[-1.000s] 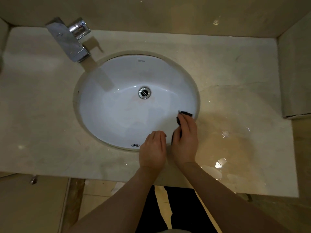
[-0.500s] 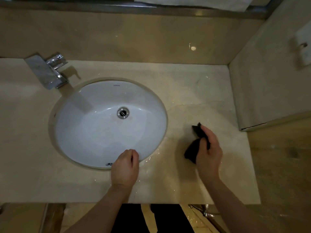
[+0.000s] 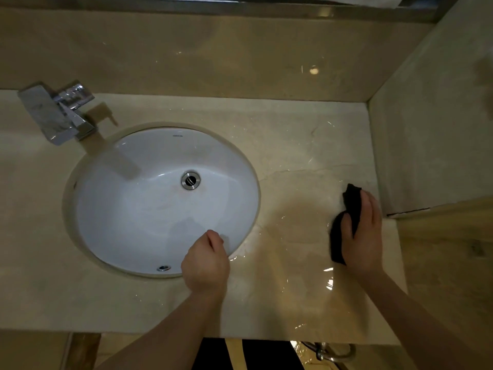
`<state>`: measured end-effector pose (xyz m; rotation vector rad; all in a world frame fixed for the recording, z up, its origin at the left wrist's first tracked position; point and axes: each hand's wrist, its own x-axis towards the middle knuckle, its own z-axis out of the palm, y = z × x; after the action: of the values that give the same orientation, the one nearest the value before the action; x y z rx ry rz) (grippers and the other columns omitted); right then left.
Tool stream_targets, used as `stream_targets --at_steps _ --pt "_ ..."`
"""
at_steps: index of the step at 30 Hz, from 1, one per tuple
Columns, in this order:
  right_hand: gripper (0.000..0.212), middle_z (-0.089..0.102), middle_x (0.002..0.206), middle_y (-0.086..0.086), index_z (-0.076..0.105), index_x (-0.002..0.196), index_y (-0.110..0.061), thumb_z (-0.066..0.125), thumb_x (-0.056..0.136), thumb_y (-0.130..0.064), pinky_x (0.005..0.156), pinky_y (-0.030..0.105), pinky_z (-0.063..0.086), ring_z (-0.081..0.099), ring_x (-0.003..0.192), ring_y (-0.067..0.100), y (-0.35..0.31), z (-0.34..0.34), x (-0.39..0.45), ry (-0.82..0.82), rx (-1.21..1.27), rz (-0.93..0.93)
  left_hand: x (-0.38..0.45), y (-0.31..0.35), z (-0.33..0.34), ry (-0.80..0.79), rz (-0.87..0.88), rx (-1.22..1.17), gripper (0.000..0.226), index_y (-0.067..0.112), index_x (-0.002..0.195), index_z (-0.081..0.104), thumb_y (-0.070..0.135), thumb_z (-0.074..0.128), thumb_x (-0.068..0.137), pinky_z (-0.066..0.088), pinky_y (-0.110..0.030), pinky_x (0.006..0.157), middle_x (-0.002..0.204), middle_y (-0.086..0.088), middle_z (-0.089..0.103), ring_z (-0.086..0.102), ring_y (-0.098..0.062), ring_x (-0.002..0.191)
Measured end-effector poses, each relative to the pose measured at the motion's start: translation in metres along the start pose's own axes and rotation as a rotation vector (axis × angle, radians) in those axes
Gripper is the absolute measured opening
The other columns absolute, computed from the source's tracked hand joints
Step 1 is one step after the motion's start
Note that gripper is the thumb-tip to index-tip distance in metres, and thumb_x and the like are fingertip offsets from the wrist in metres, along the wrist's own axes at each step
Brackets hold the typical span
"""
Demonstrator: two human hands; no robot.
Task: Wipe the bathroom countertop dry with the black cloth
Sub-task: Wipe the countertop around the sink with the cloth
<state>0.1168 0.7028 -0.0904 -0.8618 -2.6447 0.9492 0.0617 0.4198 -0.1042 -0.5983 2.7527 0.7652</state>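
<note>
Closest to me, below the front edge of the counter, I see dark trouser legs (image 3: 213,355) over a tan floor and a curved chrome pipe (image 3: 336,349) under the right end. Both bare forearms reach up from the bottom of the view, well apart from each other.

My left hand (image 3: 205,263) sits at the near right rim of the oval white ceramic undermount basin (image 3: 128,209), its fingers curled under in a loose fist; I see nothing in it, and I cannot tell whether the knuckles actually touch the rim. A small chrome overflow fitting (image 3: 163,268) shows on the basin wall just left of that hand.

My right hand (image 3: 362,236) is out at the right end of the glossy beige marble countertop (image 3: 293,145), just beside the side wall. Its fingers are curled round the bunched black cloth (image 3: 337,241), which it holds down against the stone; one end of the cloth sticks out past the fingertips toward the back, the other spreads beneath the palm on the thumb side.

Between the two hands the stone carries a film of water (image 3: 306,263), with bright glints near the right wrist and along the basin's edge.

Farther in, the round chrome drain (image 3: 191,180) sits in the middle of the basin. At the far left stands a square chrome faucet (image 3: 57,116), its flat spout angled toward the basin. Behind everything runs a beige marble backsplash (image 3: 213,62), topped by a metal strip (image 3: 240,10).
</note>
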Motion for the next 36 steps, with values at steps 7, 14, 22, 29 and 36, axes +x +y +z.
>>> stream_targets --at_steps 7,14,22,29,36 --pt "0.051 0.026 0.159 0.000 0.036 0.150 -0.013 0.050 0.100 -0.019 0.116 0.038 0.030 0.023 0.148 0.017 -0.035 0.043 -0.012 0.004 0.019 -0.042 0.002 -0.005 0.005 -0.027 0.028 0.035 0.052 0.019 0.069 0.058 0.041 0.021 0.098 0.049 -0.031 0.058 0.057 0.004 0.060 0.056 -0.011 0.053" --pt "0.042 0.041 0.150 0.009 0.049 0.139 -0.003 0.044 0.098 -0.010 0.116 0.037 0.031 0.034 0.142 0.026 -0.082 0.090 -0.025 -0.043 0.077 -0.215 0.002 0.000 0.003 -0.049 0.005 0.073 0.047 0.019 0.067 0.060 0.036 0.029 0.099 0.048 -0.028 0.057 0.055 0.002 0.060 0.055 -0.011 0.051" --pt "0.042 0.043 0.149 0.005 0.053 0.137 -0.006 0.047 0.096 0.002 0.114 0.042 0.035 0.034 0.143 0.021 -0.119 0.121 -0.039 -0.172 0.162 -0.286 0.001 0.001 0.002 -0.056 0.015 0.061 0.047 0.017 0.066 0.057 0.036 0.030 0.099 0.050 -0.033 0.056 0.054 0.000 0.057 0.054 -0.014 0.050" --pt "0.042 0.048 0.145 -0.003 0.061 0.129 -0.009 0.051 0.093 0.010 0.113 0.031 0.038 0.043 0.137 0.014 -0.125 0.103 -0.053 -0.247 0.328 -0.373 0.001 0.002 0.001 -0.048 0.012 0.059 0.057 0.018 0.066 0.059 0.045 0.018 0.095 0.050 -0.035 0.058 0.054 0.000 0.057 0.055 -0.015 0.051" --pt "0.041 0.055 0.138 0.007 0.061 0.126 -0.011 0.052 0.090 0.007 0.115 0.033 0.035 0.049 0.132 0.017 -0.076 0.023 0.043 -0.010 0.307 -0.215 0.000 0.001 0.000 -0.042 0.010 0.038 0.059 0.017 0.067 0.060 0.047 0.017 0.094 0.052 -0.033 0.057 0.052 -0.003 0.057 0.056 -0.016 0.050"
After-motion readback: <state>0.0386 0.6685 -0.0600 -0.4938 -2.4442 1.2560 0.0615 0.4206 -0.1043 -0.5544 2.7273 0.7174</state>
